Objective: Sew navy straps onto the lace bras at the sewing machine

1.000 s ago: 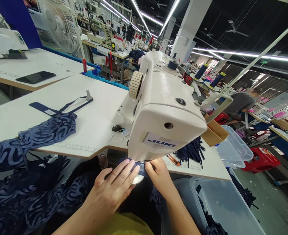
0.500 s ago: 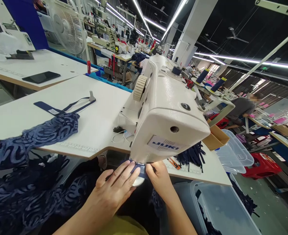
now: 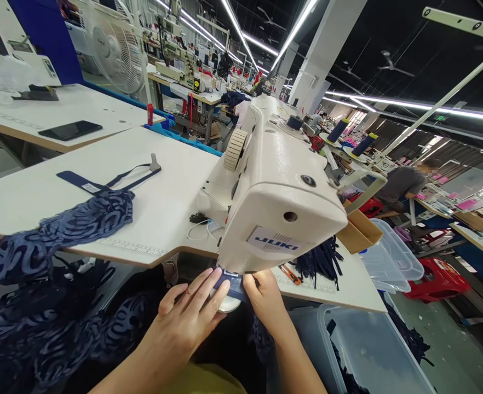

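Observation:
Under the head of the white sewing machine (image 3: pixel 286 191) lies a navy fabric band (image 3: pixel 235 284), over the machine's rounded white bed (image 3: pixel 229 305). My left hand (image 3: pixel 194 317) rests on the band's left part with its fingers stretched out and slightly spread. At the right end, my right hand (image 3: pixel 266 295) pinches the band between thumb and curled fingers. The needle area is hidden behind the machine head. A navy patterned bra (image 3: pixel 89 216) with a strap lies on the table at the left and hangs over its front edge.
More patterned navy garments (image 3: pixel 61 328) are heaped at the lower left. Orange snips (image 3: pixel 291 274) and a bundle of navy straps (image 3: pixel 321 262) lie right of the machine. A clear plastic bin (image 3: pixel 373 339) stands below the table. A phone (image 3: pixel 70 129) lies on the neighbouring table.
My left fingers have shifted slightly left and spread, so more of the navy band shows between the hands. My right hand has barely moved.

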The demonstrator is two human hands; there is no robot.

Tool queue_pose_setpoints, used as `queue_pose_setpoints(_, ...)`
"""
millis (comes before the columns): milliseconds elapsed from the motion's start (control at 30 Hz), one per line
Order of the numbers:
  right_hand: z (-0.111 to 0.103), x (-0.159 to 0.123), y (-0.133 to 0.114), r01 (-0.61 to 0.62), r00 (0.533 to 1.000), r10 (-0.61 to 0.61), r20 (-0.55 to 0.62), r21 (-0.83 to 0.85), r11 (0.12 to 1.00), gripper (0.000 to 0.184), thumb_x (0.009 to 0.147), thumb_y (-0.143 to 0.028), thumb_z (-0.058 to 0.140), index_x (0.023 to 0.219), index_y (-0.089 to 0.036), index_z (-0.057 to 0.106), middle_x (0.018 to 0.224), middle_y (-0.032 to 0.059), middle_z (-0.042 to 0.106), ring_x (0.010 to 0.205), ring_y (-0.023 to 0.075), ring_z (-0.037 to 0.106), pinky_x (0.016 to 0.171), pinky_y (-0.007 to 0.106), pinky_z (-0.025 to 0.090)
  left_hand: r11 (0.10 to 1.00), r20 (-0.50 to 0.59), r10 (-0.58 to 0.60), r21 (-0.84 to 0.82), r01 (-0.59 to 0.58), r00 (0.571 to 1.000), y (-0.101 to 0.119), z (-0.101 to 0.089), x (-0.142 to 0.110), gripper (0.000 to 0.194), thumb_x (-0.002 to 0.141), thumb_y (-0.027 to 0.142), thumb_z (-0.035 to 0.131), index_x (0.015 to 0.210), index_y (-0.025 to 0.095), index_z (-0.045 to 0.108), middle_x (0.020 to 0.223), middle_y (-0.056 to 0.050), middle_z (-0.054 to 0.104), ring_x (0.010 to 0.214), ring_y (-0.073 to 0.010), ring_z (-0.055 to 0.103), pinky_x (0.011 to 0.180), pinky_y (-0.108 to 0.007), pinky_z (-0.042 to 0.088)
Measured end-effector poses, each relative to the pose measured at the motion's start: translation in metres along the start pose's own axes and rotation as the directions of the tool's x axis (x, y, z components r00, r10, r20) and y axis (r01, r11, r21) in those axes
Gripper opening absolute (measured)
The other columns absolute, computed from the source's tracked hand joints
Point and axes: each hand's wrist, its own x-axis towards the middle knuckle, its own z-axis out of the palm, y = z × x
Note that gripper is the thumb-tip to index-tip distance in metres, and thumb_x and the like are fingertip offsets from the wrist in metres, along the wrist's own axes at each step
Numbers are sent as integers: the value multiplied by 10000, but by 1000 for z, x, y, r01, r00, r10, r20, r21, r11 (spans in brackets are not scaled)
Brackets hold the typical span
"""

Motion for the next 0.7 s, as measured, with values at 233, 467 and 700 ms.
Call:
queue_pose_setpoints(233, 2, -8, 8, -3, 998, 7, -63, 58, 998, 171, 937, -267, 424, 864, -207, 567, 820, 17, 593, 776, 161, 546, 712, 265, 427, 999, 4, 34, -2, -34, 999, 1, 2, 3, 297, 977, 335, 414, 1178, 247, 614, 1189, -52, 688, 1084, -192, 634, 918, -341, 343)
queue_pose_setpoints(467, -2, -26, 48, -8, 994, 10, 105, -18, 1000, 255, 986, -365, 394, 895, -191, 557, 818, 18, 597, 769, 155, 559, 713, 269, 433, 998, -17, 49, 49, -48, 999, 1, 8, 3, 282, 960, 333, 467, 1187, 248, 612, 1178, -36, 694, 1078, -180, 626, 918, -331, 347)
queue_pose_setpoints(700, -35, -51, 73, 71, 934, -4, 357, -176, 982, 121, 944, -263, 515, 959, -236, 632, 919, 8, 683, 910, 181, 624, 1011, 435, 363, 973, -5, 178, -147, -177, 984, -14, -1, -29, 308, 940, 136, 396, 1040, 265, 657, 998, -13, 709, 1102, -177, 585, 1008, -337, 357)
